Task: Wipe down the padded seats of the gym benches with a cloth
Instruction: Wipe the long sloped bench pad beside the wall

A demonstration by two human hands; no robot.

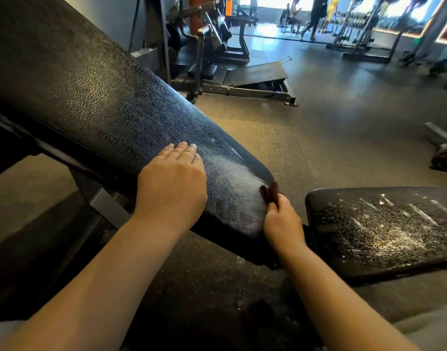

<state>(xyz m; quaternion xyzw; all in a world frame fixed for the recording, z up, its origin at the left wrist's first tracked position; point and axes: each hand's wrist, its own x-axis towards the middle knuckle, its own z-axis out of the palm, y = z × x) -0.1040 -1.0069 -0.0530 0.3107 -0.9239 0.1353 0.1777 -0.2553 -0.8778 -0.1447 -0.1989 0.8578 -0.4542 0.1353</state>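
Note:
A long black padded backrest [95,97] slopes down from the upper left to a rounded lower end near the centre. My left hand [173,181] lies flat on it with straight fingers. At the pad's lower end my right hand [280,221] grips a small dark reddish-brown cloth [269,192] and holds it against the edge. A pale wet streak runs across the pad just above the cloth. To the right sits the black seat pad [384,229], speckled with white droplets and streaks.
The bench's metal frame [100,198] runs under the backrest at lower left. Another black machine with a slanted footplate [258,74] stands behind. Dark rubber floor [331,135] spreads to the right. Racks and people are far off at the top right.

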